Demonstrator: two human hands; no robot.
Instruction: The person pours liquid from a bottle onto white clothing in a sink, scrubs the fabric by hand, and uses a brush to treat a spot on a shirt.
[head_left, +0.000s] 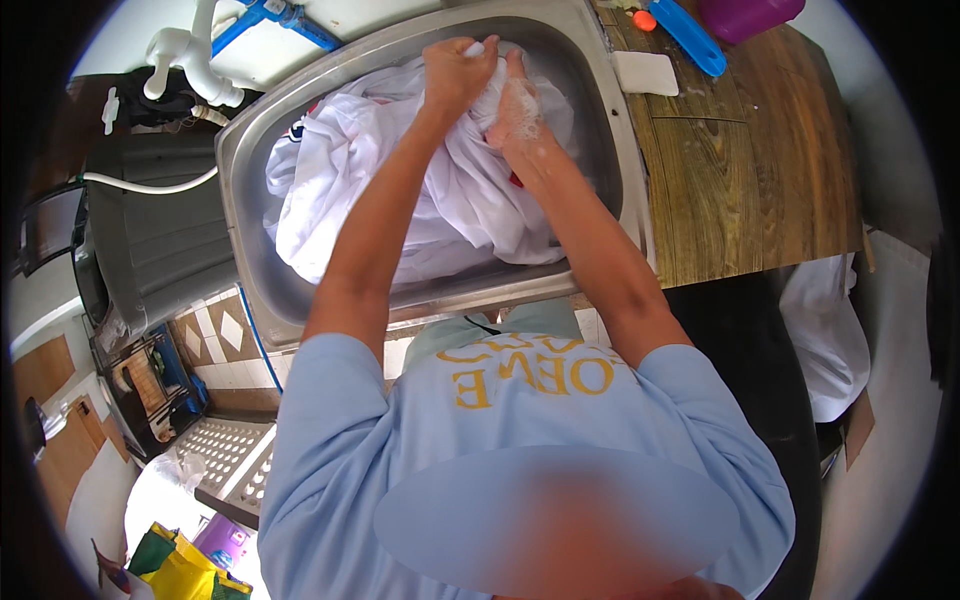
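Observation:
A heap of wet white cloth (375,190), with bits of red and dark trim, lies in the stainless steel sink (430,302). Both arms reach over it to the far end of the basin. My left hand (460,78) is closed in a fist around a bunch of the white cloth. Close beside it on the right, my right hand (516,112) grips the same bunched cloth, its back and wrist covered in soap suds. The fingertips of the right hand are partly hidden by the cloth.
Right of the sink is a wooden counter (705,200) holding a flat white block (646,73), a blue long-handled item (688,36), a small orange object (644,20) and a purple container (748,14). A white tap (190,55) stands at the far left, above a grey appliance (160,220).

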